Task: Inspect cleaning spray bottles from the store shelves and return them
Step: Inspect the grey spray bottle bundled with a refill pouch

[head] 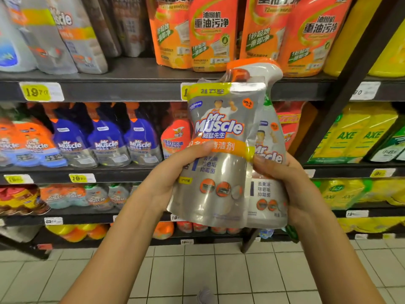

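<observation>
A grey Mr Muscle pack (pixel 221 172), refill pouch (pixel 219 119) plus spray bottle (pixel 268 194), in left hand (pixel 173 178) and right hand (pixel 293 181), before shelves (pixel 131 89).

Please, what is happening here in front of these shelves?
A person stands before store shelves of cleaning products and holds up a grey Mr Muscle pack with both hands. The left hand grips its left edge, the right hand its right side. The pack joins a refill pouch and a spray bottle. It is not yet back on a shelf.
</observation>
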